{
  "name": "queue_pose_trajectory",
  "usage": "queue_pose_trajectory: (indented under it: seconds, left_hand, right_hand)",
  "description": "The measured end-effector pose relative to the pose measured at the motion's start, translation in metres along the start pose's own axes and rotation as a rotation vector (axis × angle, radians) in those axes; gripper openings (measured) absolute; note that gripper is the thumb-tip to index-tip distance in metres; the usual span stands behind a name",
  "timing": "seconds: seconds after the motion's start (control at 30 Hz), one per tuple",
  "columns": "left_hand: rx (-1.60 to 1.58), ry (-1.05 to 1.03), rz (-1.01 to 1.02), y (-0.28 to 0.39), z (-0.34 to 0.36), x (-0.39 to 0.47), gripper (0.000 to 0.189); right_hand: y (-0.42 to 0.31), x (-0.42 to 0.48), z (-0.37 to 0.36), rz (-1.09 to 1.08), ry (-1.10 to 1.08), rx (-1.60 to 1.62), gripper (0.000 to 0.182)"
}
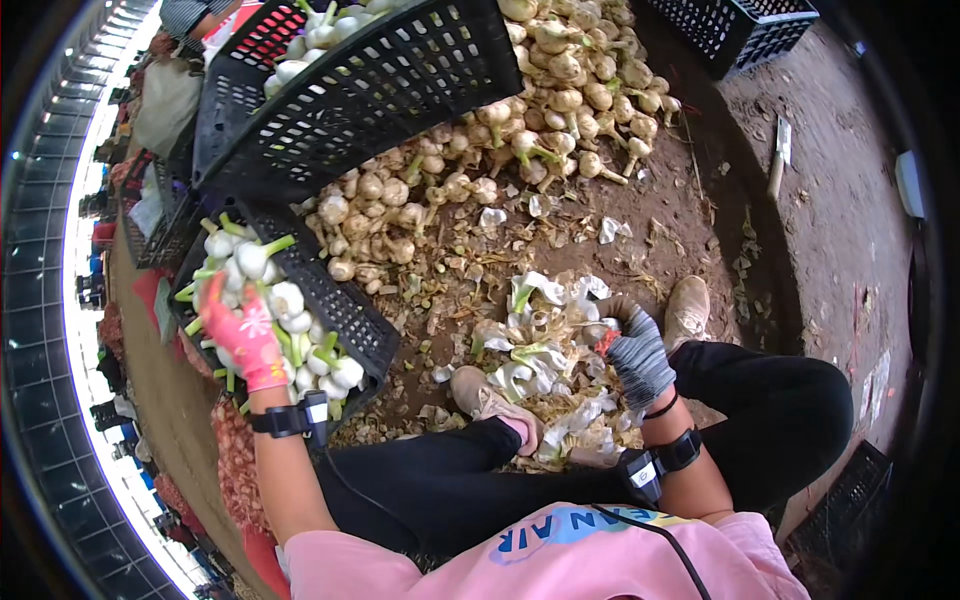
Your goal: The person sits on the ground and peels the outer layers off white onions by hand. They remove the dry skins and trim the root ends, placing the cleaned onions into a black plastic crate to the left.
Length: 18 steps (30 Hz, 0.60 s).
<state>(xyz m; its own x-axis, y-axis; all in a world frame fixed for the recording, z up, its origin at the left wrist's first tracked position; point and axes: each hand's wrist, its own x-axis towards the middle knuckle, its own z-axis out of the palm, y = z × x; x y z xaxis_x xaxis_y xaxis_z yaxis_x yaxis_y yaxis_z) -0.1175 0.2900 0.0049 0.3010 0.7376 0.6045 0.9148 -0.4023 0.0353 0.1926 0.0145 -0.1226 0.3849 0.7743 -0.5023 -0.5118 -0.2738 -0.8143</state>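
Observation:
My left hand (241, 334), in a pink flowered glove, is over a black plastic crate (337, 315) of trimmed white garlic bulbs (288, 301) with short green stems. Its fingers are spread against the bulbs and slightly blurred; no bulb is plainly gripped. My right hand (640, 352), in a grey knitted glove with darker fingers, bends down at the edge of a heap of garlic skins (536, 367) between my feet. Its fingertips are partly hidden among the skins, so I cannot tell whether it holds anything.
Untrimmed garlic bulbs (555, 82) are piled ahead on the dirt floor. A larger black crate (390, 90) with white bulbs stands tilted at upper left, a person's sleeve (184, 19) beyond it. A knife (780, 154) rests on the right-hand ledge. Another crate (739, 34) stands at upper right.

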Motion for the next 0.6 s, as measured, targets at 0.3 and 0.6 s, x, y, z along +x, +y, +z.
queue_pose_trajectory:
  seconds: [0.3, 0.6]
  left_hand:
    - [-0.399, -0.771, -0.216, 0.064, 0.233, -0.049, 0.038]
    - [-0.111, -0.744, -0.292, 0.082, 0.280, -0.078, 0.037]
  right_hand:
    - [0.000, 0.014, 0.013, 0.144, -0.052, -0.139, 0.039]
    - [0.016, 0.019, -0.001, 0.018, -0.018, -0.375, 0.035]
